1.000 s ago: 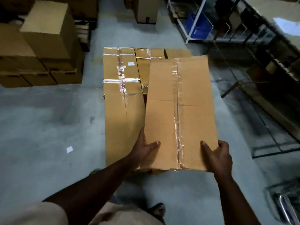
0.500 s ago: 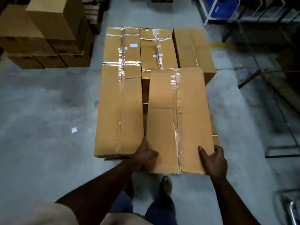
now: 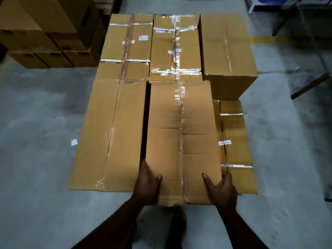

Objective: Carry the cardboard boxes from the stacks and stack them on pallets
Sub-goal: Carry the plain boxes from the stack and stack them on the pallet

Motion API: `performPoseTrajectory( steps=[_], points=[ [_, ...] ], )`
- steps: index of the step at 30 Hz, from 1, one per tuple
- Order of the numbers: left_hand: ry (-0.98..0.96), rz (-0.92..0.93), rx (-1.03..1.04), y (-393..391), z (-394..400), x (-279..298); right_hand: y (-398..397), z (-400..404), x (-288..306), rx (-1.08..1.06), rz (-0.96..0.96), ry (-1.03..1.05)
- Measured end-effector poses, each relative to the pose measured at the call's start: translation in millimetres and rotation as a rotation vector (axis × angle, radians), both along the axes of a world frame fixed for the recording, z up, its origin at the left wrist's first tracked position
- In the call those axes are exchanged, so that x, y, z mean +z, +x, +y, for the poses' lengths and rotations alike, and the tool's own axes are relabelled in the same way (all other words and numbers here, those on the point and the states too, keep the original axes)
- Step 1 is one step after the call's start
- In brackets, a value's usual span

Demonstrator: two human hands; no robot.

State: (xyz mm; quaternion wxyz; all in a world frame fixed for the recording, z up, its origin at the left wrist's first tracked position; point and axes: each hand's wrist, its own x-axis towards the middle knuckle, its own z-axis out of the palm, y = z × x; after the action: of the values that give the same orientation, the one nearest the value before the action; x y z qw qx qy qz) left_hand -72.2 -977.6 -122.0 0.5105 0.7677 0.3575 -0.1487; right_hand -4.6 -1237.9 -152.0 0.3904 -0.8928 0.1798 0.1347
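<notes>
left hand (image 3: 148, 184) and right hand (image 3: 222, 190) gripping near corners of box (image 3: 183, 141), thumbs on top, fingers curled round sides. sitting in stack's near row, between left box (image 3: 111, 135) and lower right box (image 3: 235, 146). floor (image 3: 36, 123) around.

You've got a long brown cardboard box (image 3: 181, 141) lying flat, clear tape down its centre seam, near end gripped at both corners. It sits level with the taped box on its left (image 3: 109, 135), a dark gap between them. To its right a lower box (image 3: 235, 150) with white printed straps shows. Behind: two strapped boxes (image 3: 125, 47) (image 3: 177, 47) side by side, and an unstrapped box (image 3: 228, 49) at the far right. More stacked boxes (image 3: 45, 33) stand at the far left on the floor.
</notes>
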Motion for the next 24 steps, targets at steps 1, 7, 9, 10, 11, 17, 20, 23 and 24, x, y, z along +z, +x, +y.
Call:
performPoseTrajectory(
  steps=[1,7,9,10,11,17,20,23,24],
  points=[
    [0.078,0.005,-0.015,4.1,-0.5,-7.4,6.9,4.4,-8.2,0.008,-0.014,0.011],
    [0.266,0.018,-0.245,2.7,3.3,-47.4,16.2,0.2,-54.0,0.247,0.122,0.164],
    [0.351,0.003,-0.352,-2.9,8.2,-45.0,9.0,-12.1,-57.3,0.429,0.071,0.1],
    [0.446,0.036,-0.417,-6.3,10.8,-46.2,3.3,-19.6,-56.5,0.538,0.019,0.027],
    [0.544,0.105,-0.479,-10.4,14.7,-45.7,-2.5,-26.2,-55.5,0.635,-0.024,-0.037],
    [0.579,0.288,-0.608,-33.4,42.9,-56.0,-14.9,-11.6,-54.5,0.671,-0.072,-0.138],
    [0.66,0.228,-0.629,-41.7,50.9,-63.7,-20.1,3.9,-56.2,0.617,-0.066,-0.136],
    [0.721,0.208,-0.656,-46.1,53.3,-73.4,-23.0,5.3,-57.3,0.623,-0.082,-0.188],
    [0.734,0.197,-0.655,-47.3,52.9,-74.6,-21.6,4.7,-56.9,0.65,-0.095,-0.242]
  ],
)
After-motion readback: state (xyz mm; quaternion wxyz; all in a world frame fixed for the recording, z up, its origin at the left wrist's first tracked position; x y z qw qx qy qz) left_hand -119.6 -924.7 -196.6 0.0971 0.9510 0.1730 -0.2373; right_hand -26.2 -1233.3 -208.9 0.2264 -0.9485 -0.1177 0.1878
